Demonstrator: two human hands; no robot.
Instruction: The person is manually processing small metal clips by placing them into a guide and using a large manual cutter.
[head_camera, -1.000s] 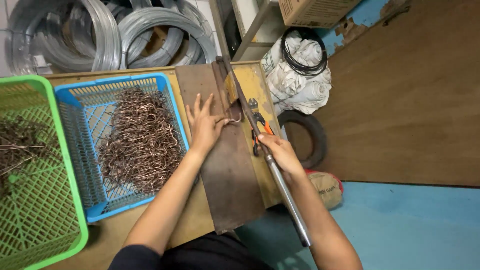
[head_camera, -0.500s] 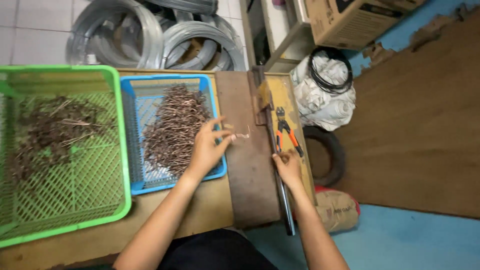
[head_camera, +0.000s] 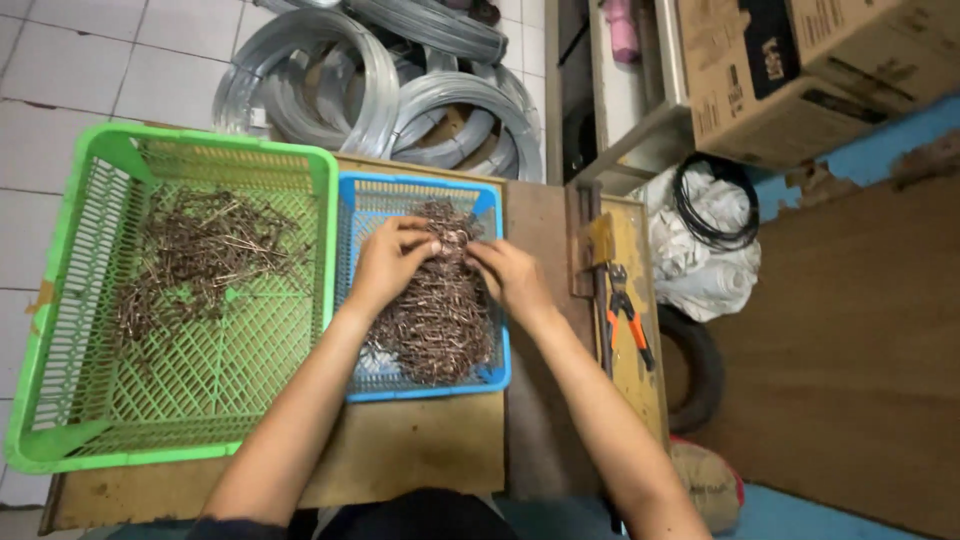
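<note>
Both hands over the blue plastic mesh basket (head_camera: 488, 215) of rusty bent wire pieces (head_camera: 435, 315).
Left hand (head_camera: 388, 262) and right hand (head_camera: 505, 272) have fingers curled, pinching wire pieces together at the heap's top.

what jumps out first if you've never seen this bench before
Both hands meet over the blue basket at mid-bench: the left hand and right hand have their fingers in its heap of brown wire pieces. Left of it sits a bigger green basket with a thinner scatter of the same pieces. Behind both, grey wire coils lie on the tiled floor.
</note>
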